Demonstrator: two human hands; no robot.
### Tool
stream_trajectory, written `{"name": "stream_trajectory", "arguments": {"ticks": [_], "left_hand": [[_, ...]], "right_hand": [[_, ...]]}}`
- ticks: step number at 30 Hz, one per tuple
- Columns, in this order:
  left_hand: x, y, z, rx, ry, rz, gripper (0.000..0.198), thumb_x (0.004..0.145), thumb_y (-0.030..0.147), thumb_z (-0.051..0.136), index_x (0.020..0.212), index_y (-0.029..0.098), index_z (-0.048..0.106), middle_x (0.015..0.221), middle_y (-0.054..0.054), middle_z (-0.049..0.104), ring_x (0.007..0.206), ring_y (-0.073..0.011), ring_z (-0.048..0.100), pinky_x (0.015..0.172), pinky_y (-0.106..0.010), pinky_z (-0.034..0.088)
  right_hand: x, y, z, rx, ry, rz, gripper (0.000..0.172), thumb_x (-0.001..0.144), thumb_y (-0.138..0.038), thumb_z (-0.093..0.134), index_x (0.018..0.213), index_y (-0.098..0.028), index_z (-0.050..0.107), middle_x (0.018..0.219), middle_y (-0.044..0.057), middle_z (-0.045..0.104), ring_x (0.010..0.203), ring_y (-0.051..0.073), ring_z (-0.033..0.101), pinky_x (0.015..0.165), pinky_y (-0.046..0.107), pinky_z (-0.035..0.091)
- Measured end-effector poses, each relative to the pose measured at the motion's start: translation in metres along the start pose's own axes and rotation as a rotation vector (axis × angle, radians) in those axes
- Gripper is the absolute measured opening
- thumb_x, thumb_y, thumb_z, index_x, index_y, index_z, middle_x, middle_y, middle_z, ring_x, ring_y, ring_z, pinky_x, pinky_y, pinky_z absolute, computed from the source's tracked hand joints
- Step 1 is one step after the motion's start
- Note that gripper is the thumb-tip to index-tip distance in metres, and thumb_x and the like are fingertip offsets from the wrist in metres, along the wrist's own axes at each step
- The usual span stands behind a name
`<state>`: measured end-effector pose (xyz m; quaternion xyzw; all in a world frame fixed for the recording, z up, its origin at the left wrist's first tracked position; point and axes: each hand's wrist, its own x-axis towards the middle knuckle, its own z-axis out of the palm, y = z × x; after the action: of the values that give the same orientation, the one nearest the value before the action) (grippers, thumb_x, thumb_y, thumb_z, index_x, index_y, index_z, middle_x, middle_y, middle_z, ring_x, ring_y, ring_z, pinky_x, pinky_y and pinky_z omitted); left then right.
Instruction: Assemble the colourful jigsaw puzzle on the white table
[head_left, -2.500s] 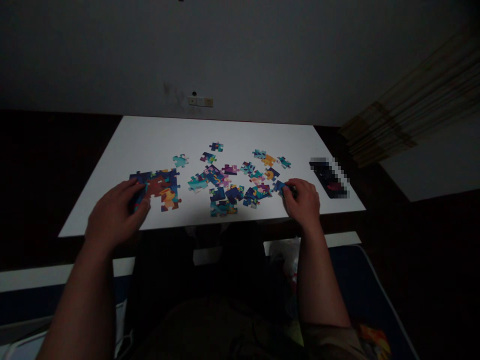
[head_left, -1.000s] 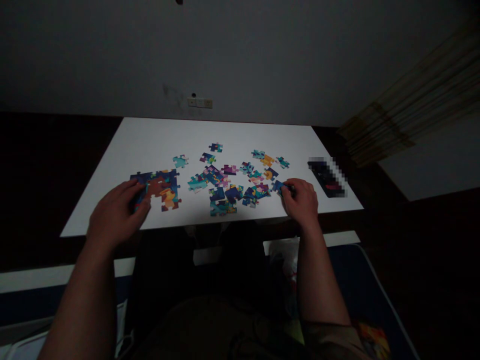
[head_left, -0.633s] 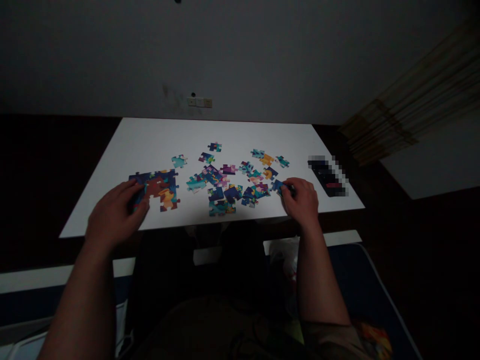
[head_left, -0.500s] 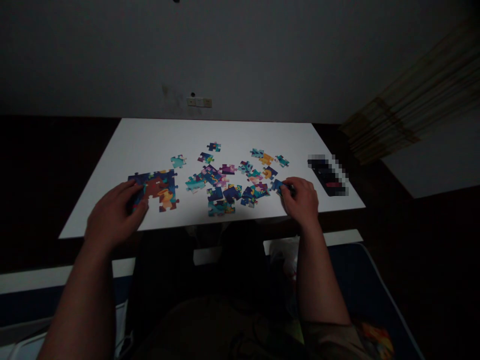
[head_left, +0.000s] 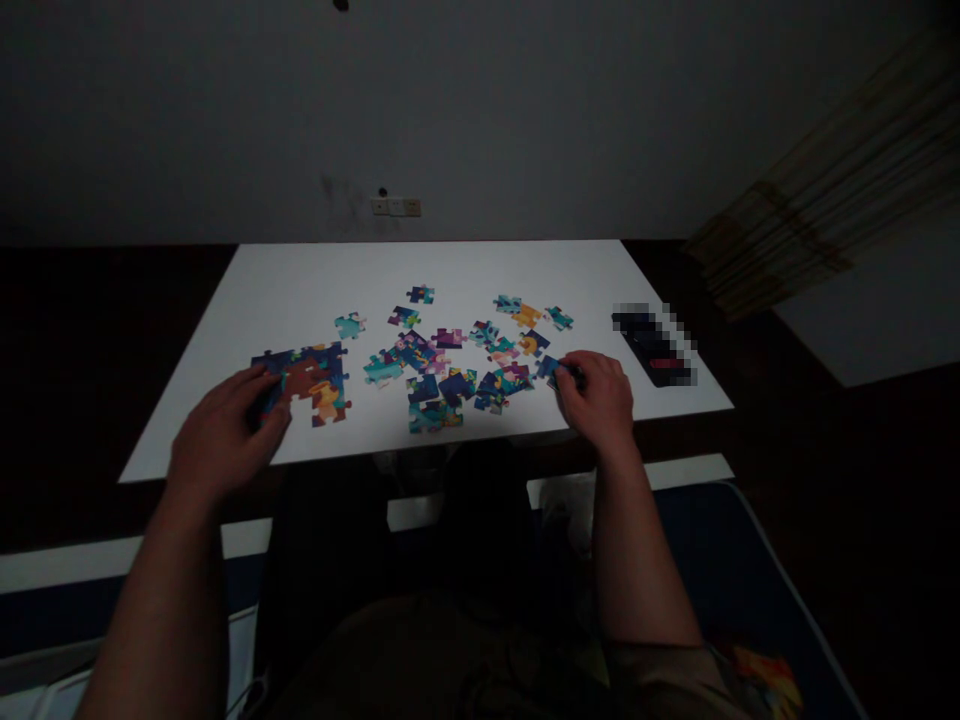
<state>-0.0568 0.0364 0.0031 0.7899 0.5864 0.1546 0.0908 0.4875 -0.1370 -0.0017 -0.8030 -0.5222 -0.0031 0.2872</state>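
My left hand [head_left: 229, 430] rests over the left edge of a partly joined jigsaw puzzle [head_left: 334, 368], thumb and fingers apart. It covers part of that side. The joined section shows a brown figure and an orange one on dark blue. At the right, my right hand [head_left: 600, 395] has its fingers closed on a blue puzzle piece [head_left: 550, 369] near the table's front. Between my hands lie several loose pieces, among them a dark blue piece [head_left: 457, 386], a purple piece [head_left: 448, 338] and a teal piece [head_left: 350, 325].
The white table [head_left: 300, 270] stands before a grey wall with a socket panel [head_left: 396, 207]. A dark, partly pixelated object [head_left: 654, 347] lies at the table's right. Below the front edge are my legs and a clear plastic bag [head_left: 568, 500]. A curtain [head_left: 795, 210] hangs at the right.
The view has shifted slightly, so the pieces appear a little further left. Both hands keep nearly the same places, the right one still at the blue puzzle piece.
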Motion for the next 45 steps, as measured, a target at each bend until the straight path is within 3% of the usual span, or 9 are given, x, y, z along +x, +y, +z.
{"name": "stream_trajectory", "arguments": {"ticks": [3, 8, 13, 28, 36, 45], "left_hand": [[0.0006, 0.0005, -0.0007, 0.015, -0.009, -0.002, 0.080, 0.112, 0.066, 0.058, 0.172, 0.018, 0.081, 0.192, -0.023, 0.071, 0.180, -0.0479, 0.066, 0.153, -0.071, 0.052], [0.0000, 0.0053, -0.0024, 0.031, -0.017, 0.000, 0.084, 0.114, 0.066, 0.053, 0.170, 0.011, 0.082, 0.190, -0.028, 0.071, 0.180, -0.0509, 0.066, 0.152, -0.072, 0.053], [-0.0005, 0.0043, -0.0017, 0.020, -0.009, -0.007, 0.080, 0.113, 0.065, 0.057, 0.172, 0.017, 0.082, 0.191, -0.023, 0.072, 0.180, -0.0488, 0.067, 0.152, -0.072, 0.053], [-0.0007, 0.0019, 0.0010, 0.022, 0.014, 0.019, 0.077, 0.113, 0.065, 0.057, 0.166, 0.016, 0.085, 0.188, -0.025, 0.074, 0.177, -0.0505, 0.069, 0.148, -0.076, 0.056], [-0.0010, -0.0001, 0.0028, 0.018, 0.028, 0.039, 0.080, 0.114, 0.063, 0.057, 0.165, 0.008, 0.085, 0.187, -0.029, 0.073, 0.175, -0.0536, 0.070, 0.147, -0.078, 0.057], [-0.0010, -0.0003, 0.0035, 0.024, 0.031, 0.032, 0.079, 0.115, 0.065, 0.055, 0.166, 0.013, 0.085, 0.187, -0.027, 0.074, 0.175, -0.0523, 0.070, 0.147, -0.078, 0.056]], "right_hand": [[0.0012, -0.0017, -0.0021, 0.007, -0.033, 0.010, 0.030, 0.116, -0.042, 0.065, 0.128, -0.040, 0.093, 0.147, 0.017, 0.093, 0.144, 0.049, 0.078, 0.122, 0.071, 0.065], [0.0008, -0.0037, -0.0021, 0.007, -0.004, 0.018, 0.033, 0.114, -0.040, 0.064, 0.130, -0.031, 0.092, 0.147, 0.018, 0.093, 0.144, 0.048, 0.079, 0.123, 0.070, 0.065], [0.0011, -0.0005, -0.0024, -0.008, -0.037, 0.008, 0.029, 0.117, -0.041, 0.066, 0.129, -0.037, 0.091, 0.150, 0.017, 0.092, 0.145, 0.047, 0.078, 0.124, 0.068, 0.065], [-0.0008, 0.0035, 0.0042, 0.003, 0.030, -0.006, 0.031, 0.114, -0.038, 0.065, 0.128, -0.025, 0.090, 0.145, 0.018, 0.093, 0.142, 0.043, 0.078, 0.126, 0.063, 0.063], [0.0009, 0.0048, 0.0007, 0.036, -0.006, 0.004, 0.027, 0.116, -0.041, 0.066, 0.124, -0.039, 0.091, 0.146, 0.015, 0.092, 0.144, 0.047, 0.078, 0.126, 0.071, 0.064], [-0.0011, 0.0038, 0.0037, 0.024, 0.029, -0.009, 0.038, 0.113, -0.042, 0.066, 0.136, -0.022, 0.089, 0.146, 0.020, 0.092, 0.144, 0.046, 0.078, 0.128, 0.070, 0.063]]}}
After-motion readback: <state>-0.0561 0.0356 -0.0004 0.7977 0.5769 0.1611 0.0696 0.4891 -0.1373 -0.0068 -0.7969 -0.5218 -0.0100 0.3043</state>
